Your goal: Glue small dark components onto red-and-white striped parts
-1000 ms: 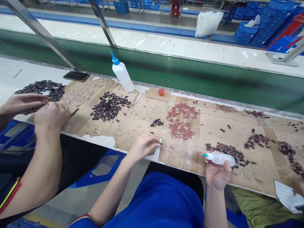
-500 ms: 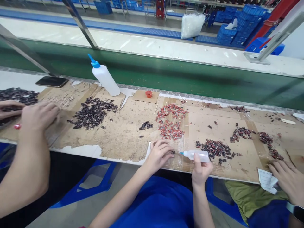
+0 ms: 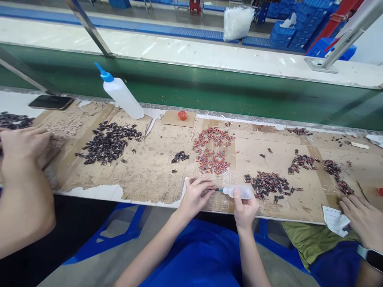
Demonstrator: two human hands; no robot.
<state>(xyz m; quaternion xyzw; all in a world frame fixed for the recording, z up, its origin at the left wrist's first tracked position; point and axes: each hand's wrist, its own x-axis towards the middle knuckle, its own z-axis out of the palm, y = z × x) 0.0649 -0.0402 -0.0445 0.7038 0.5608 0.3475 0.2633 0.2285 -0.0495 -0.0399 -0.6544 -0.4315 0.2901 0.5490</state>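
My left hand [image 3: 196, 195] is closed in a pinch on a small black part [image 3: 217, 189] near the table's front edge. My right hand [image 3: 247, 211] grips a small clear squeeze bottle [image 3: 247, 192], held on its side. The bottle's thin blue tip points left and meets the black part, or nearly so; I cannot tell which. Beyond my hands lies a spread of small red-and-black parts [image 3: 214, 165]. Right of the bottle is a pile of dark parts with some red [image 3: 269, 183]. A small cluster of black parts [image 3: 180, 156] lies to the left.
A large white bottle with a blue nozzle [image 3: 124, 97] stands at the back, beside a big black pile [image 3: 104, 143]. A red cap [image 3: 182, 115] sits on cardboard. Co-workers' hands are at the left [image 3: 25, 143] and right [image 3: 359, 217]. A phone [image 3: 50, 102] lies far left.
The small bottle has moved left with my right hand, bringing its tip to the black part in my left hand. The view has shifted slightly. The left co-worker's hand has moved left.
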